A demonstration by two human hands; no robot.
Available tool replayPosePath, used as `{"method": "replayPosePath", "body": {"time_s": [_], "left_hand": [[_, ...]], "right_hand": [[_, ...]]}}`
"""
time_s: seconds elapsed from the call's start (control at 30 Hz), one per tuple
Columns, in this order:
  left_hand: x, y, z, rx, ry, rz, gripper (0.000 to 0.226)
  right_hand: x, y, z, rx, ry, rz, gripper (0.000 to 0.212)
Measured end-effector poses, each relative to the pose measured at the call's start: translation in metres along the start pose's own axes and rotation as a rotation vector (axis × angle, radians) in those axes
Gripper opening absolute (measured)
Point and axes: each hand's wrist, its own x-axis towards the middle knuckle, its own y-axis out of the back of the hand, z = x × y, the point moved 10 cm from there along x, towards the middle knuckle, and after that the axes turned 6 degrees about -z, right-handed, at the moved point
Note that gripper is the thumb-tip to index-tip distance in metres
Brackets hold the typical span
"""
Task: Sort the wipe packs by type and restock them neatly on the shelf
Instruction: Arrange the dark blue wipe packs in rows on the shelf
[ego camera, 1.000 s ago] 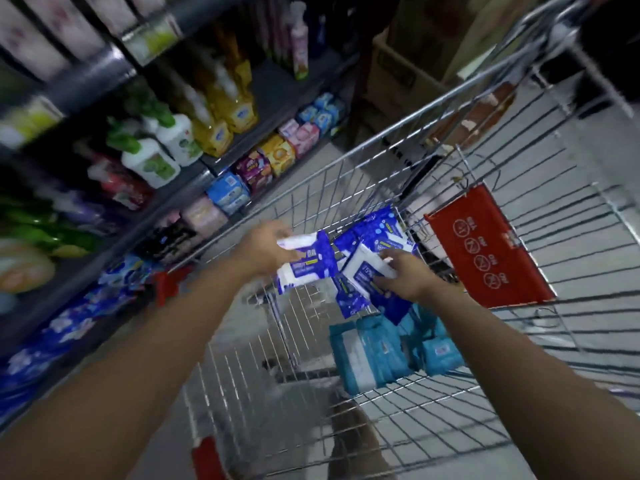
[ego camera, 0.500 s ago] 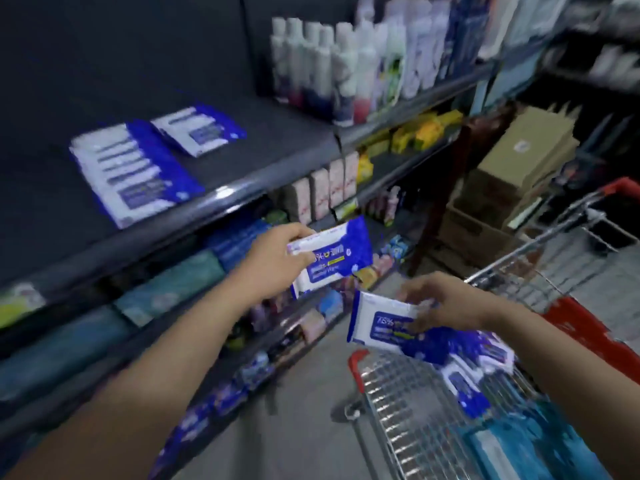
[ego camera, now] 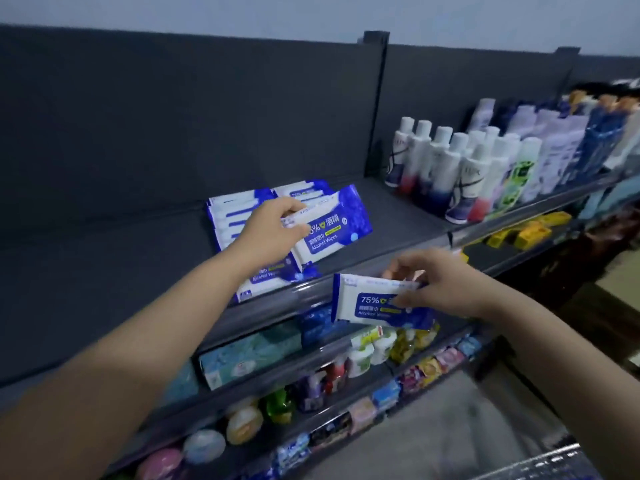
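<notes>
Head view: alcohol wipe pack [ego camera: 332,230] in left hand [ego camera: 273,230], another pack [ego camera: 367,303] in right hand [ego camera: 440,285].

The left hand [ego camera: 273,230] covers the left part of the print on the blue-and-white alcohol wipe pack [ego camera: 332,225] it grips, and its forearm hides much of the blue-and-white pack lying flat below [ego camera: 265,277]. The right hand's fingers [ego camera: 408,299] cover the middle of the label on a second blue-and-white wipe pack [ego camera: 367,303]. Small colourful packets on the bottom shelves [ego camera: 363,414] are too blurred to identify. A shiny wire edge [ego camera: 540,462] is cut off at lower right.
</notes>
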Motion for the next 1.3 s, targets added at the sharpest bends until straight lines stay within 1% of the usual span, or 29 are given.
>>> {"method": "replayPosePath", "body": {"time_s": [0.07,0.13,0.2,0.27,0.33,0.43,0.53,0.6,0.63,0.7,0.83,0.93,0.97,1.0,1.07,1.13,1.2,1.3], "left_hand": [[0.03,-0.002,-0.001,0.027,-0.012,0.003,0.017],[0.059,-0.009,-0.005,0.039,-0.008,0.002,0.018],[0.09,-0.017,-0.015,0.044,0.026,-0.01,0.019],[0.118,-0.026,-0.033,0.065,0.102,-0.051,0.022],[0.138,-0.032,-0.052,0.176,0.166,-0.108,0.026],[0.153,-0.033,-0.064,0.33,0.159,-0.149,0.025],[0.157,-0.039,-0.066,0.337,0.11,-0.252,0.019],[0.157,-0.045,-0.071,0.325,0.123,-0.347,0.021],[0.156,-0.046,-0.074,0.302,0.14,-0.369,0.024],[0.156,-0.044,-0.081,0.234,0.176,-0.361,0.029],[0.155,-0.033,-0.083,0.135,0.172,-0.285,0.015],[0.15,-0.028,-0.077,0.093,0.2,-0.271,0.012],[0.146,-0.031,-0.073,0.119,0.212,-0.301,0.02],[0.141,-0.037,-0.07,0.18,0.225,-0.348,0.036],[0.131,-0.052,-0.064,0.4,0.226,-0.45,0.071],[0.123,-0.067,-0.056,0.636,0.19,-0.518,0.097],[0.121,-0.077,-0.052,0.809,0.151,-0.522,0.105],[0.122,-0.083,-0.048,0.904,0.118,-0.456,0.096]], "right_hand": [[0.026,0.02,0.003,0.097,0.048,0.021,0.027],[0.049,0.044,0.01,0.303,0.1,0.075,0.023],[0.075,0.067,0.025,0.475,0.114,0.115,0.023],[0.103,0.08,0.04,0.55,0.104,0.088,0.025],[0.133,0.087,0.054,0.57,0.096,0.049,0.029],[0.176,0.085,0.071,0.533,0.073,-0.034,0.027],[0.208,0.071,0.08,0.525,0.064,-0.129,0.024],[0.224,0.062,0.083,0.496,0.059,-0.174,0.025],[0.23,0.057,0.085,0.453,0.065,-0.197,0.026],[0.24,0.048,0.084,0.346,0.094,-0.23,0.026],[0.249,0.042,0.075,0.238,0.169,-0.226,0.026],[0.25,0.042,0.068,0.158,0.214,-0.191,0.025],[0.25,0.042,0.067,0.115,0.217,-0.171,0.024],[0.249,0.041,0.067,0.074,0.218,-0.152,0.023],[0.248,0.039,0.071,0.029,0.224,-0.109,0.02],[0.246,0.039,0.076,0.002,0.245,-0.059,0.021],[0.243,0.039,0.081,-0.024,0.267,-0.028,0.023],[0.238,0.042,0.088,0.013,0.282,-0.004,0.024]]}}
